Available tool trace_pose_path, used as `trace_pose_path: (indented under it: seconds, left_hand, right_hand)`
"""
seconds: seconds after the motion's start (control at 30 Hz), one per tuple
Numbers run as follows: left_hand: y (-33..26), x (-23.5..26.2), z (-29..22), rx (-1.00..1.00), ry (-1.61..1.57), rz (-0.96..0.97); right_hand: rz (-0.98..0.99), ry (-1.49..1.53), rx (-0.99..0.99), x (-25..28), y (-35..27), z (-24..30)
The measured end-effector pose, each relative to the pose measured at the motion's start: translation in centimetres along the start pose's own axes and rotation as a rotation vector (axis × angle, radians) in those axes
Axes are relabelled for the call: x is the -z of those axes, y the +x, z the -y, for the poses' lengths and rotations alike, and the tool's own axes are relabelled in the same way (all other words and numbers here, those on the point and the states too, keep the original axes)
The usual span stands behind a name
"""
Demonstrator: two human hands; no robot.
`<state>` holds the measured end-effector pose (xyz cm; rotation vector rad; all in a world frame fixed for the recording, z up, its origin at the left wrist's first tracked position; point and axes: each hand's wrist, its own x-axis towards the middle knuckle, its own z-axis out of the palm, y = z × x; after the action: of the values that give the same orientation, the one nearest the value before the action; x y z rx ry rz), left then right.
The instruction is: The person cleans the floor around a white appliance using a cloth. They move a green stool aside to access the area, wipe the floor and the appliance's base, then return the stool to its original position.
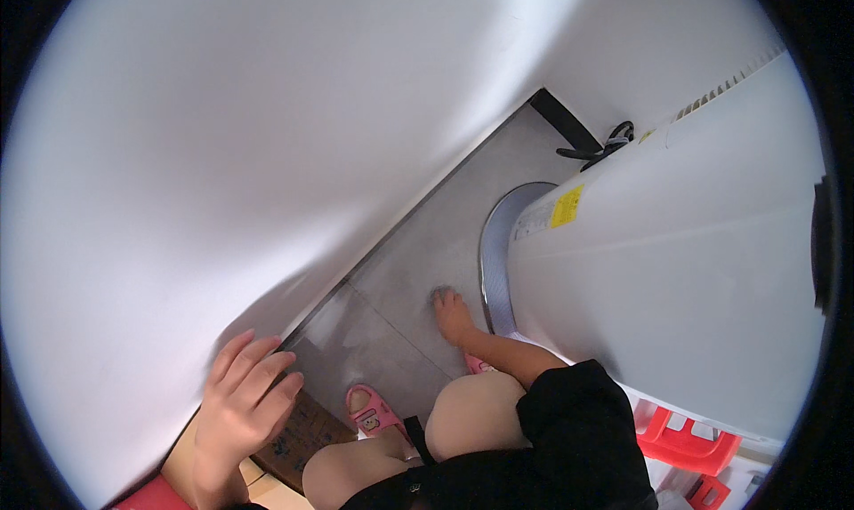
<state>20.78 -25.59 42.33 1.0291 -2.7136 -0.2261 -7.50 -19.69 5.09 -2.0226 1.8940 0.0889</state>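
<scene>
My left hand [249, 394] is raised beside the white wall [222, 154], its fingers apart and slightly bent, with nothing in it. Down at the grey tiled floor [391, 319] reaches my right hand [452, 317], its fingers bunched together and pointing down. A small dark grey patch or wad [439, 292] shows at those fingertips; what it is I cannot make out. Close to the right of that hand is the round base [498, 270] of a white appliance [658, 270].
Black cables [614, 141] lie behind the appliance by the corner. A brown cardboard box [307, 434] stands under my left hand. Red plastic baskets [689, 441] are at the lower right. My feet wear pink sandals [378, 414].
</scene>
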Motion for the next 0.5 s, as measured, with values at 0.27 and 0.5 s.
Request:
trace_pose_path:
  seconds: [0.27,0.5]
  left_hand:
    - [0.1,0.0,-1.0,-0.009,-0.035,0.031]
    - [-0.9,0.4,-1.3,0.000,-0.014,0.068]
  right_hand:
    - [-0.026,0.147,0.654,-0.7,1.6,5.5]
    - [0.070,-0.050,1.000,0.9,2.6,1.8]
